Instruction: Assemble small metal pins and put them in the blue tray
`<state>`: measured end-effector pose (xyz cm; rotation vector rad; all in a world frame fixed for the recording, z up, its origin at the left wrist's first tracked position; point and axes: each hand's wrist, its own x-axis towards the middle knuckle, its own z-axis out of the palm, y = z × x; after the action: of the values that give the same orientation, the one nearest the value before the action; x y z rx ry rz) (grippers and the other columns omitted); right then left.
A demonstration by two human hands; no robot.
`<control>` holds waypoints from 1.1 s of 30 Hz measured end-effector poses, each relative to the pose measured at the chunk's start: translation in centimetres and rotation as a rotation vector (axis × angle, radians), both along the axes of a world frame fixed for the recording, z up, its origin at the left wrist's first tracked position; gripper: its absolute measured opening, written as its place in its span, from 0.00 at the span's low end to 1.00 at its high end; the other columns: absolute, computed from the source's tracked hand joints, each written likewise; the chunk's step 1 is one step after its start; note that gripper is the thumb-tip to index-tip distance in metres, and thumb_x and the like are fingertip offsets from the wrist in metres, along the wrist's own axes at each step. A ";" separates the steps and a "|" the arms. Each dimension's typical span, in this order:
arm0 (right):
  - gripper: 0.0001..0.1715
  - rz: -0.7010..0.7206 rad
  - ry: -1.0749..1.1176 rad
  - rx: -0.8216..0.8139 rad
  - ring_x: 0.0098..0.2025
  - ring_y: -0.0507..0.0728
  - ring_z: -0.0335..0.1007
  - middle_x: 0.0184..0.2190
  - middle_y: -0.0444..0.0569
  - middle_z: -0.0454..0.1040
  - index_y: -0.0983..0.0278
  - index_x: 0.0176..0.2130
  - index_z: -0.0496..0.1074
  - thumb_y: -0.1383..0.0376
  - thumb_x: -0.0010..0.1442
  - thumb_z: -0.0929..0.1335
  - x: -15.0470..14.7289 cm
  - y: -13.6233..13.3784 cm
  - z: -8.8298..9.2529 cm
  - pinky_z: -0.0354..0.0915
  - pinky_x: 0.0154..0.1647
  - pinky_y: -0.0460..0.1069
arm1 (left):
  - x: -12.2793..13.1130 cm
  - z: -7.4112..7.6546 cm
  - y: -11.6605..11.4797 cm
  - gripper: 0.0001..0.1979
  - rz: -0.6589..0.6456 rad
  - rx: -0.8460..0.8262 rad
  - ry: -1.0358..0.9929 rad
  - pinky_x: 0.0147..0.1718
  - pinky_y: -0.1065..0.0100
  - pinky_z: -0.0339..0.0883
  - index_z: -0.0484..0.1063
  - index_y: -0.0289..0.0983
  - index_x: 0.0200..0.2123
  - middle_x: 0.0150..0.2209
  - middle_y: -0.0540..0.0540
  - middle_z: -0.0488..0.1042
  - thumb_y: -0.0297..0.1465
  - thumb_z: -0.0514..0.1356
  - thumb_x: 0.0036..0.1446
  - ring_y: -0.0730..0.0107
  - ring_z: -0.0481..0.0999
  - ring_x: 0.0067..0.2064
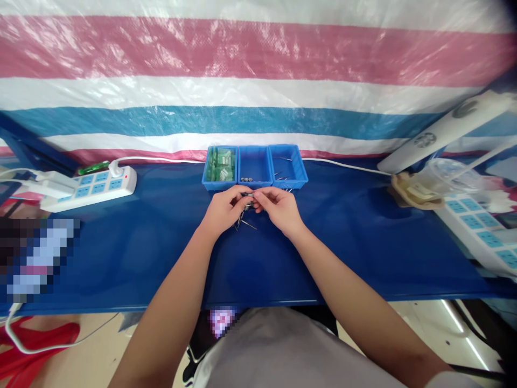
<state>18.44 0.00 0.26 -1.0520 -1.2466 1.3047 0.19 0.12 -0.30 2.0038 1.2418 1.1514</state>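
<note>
My left hand [226,209] and my right hand [280,208] meet just in front of the blue bins, both closed with fingertips pinched together. Between them is a small silver-and-dark metal part [247,194], mostly hidden by the fingers. Several thin metal pins [249,224] lie on the blue table below my left fingertips. Behind the hands, the left bin [215,186] holds green plastic packets [224,166]. In the middle bin [257,183] sit a few small round metal pieces [246,179]. Thin metal rods [281,178] lie in the right bin [301,171].
A white power strip [95,188] with plugs stands at the left, near a blurred-out device [44,258]. On the right are another power strip [476,223], a clear plastic cup [446,175] and a white tube [440,132]. A striped sheet [258,118] hangs behind the table.
</note>
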 end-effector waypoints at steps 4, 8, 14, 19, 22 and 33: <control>0.23 -0.014 -0.035 0.051 0.31 0.55 0.77 0.31 0.48 0.81 0.63 0.40 0.81 0.48 0.54 0.77 -0.2 -0.3 0.0 0.77 0.32 0.51 | -0.2 0.2 0.0 0.15 0.016 -0.017 0.032 0.31 0.72 0.67 0.79 0.38 0.44 0.30 0.50 0.79 0.43 0.59 0.67 0.74 0.74 0.28; 0.24 -0.003 -0.015 0.051 0.32 0.56 0.78 0.31 0.48 0.81 0.63 0.40 0.80 0.48 0.52 0.78 -0.2 -0.3 0.0 0.78 0.32 0.52 | -0.3 0.6 -0.1 0.17 -0.005 -0.025 0.038 0.31 0.72 0.68 0.79 0.37 0.41 0.32 0.48 0.80 0.44 0.58 0.68 0.73 0.75 0.29; 0.24 -0.012 0.011 0.004 0.29 0.55 0.76 0.29 0.47 0.80 0.63 0.38 0.80 0.46 0.52 0.77 -0.1 0.0 0.1 0.78 0.32 0.52 | -0.1 0.2 -0.1 0.15 -0.010 0.002 -0.005 0.31 0.73 0.68 0.78 0.40 0.50 0.26 0.53 0.74 0.40 0.62 0.65 0.75 0.71 0.26; 0.23 -0.004 0.008 0.026 0.29 0.54 0.76 0.28 0.48 0.80 0.63 0.38 0.80 0.48 0.53 0.77 -0.1 -0.1 0.0 0.77 0.32 0.51 | -0.1 0.0 0.0 0.13 0.010 -0.008 0.000 0.30 0.73 0.67 0.79 0.40 0.46 0.26 0.53 0.74 0.40 0.61 0.66 0.75 0.71 0.26; 0.22 0.001 -0.005 0.061 0.31 0.55 0.77 0.30 0.48 0.81 0.63 0.40 0.80 0.49 0.54 0.77 -0.1 -0.2 -0.2 0.77 0.32 0.51 | -0.2 0.2 0.0 0.14 0.017 -0.018 0.028 0.30 0.72 0.67 0.79 0.38 0.43 0.29 0.51 0.78 0.42 0.60 0.67 0.74 0.73 0.27; 0.21 -0.049 -0.223 0.154 0.35 0.57 0.78 0.37 0.51 0.83 0.63 0.42 0.82 0.49 0.58 0.74 0.0 -0.4 -0.3 0.74 0.37 0.52 | -0.4 0.1 0.1 0.16 0.021 0.010 0.003 0.29 0.74 0.66 0.79 0.37 0.43 0.26 0.52 0.75 0.44 0.63 0.64 0.75 0.71 0.26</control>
<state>18.46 -0.43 0.00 -1.1314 -1.4539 1.0574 -0.16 0.17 -0.20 2.0046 1.2635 1.1670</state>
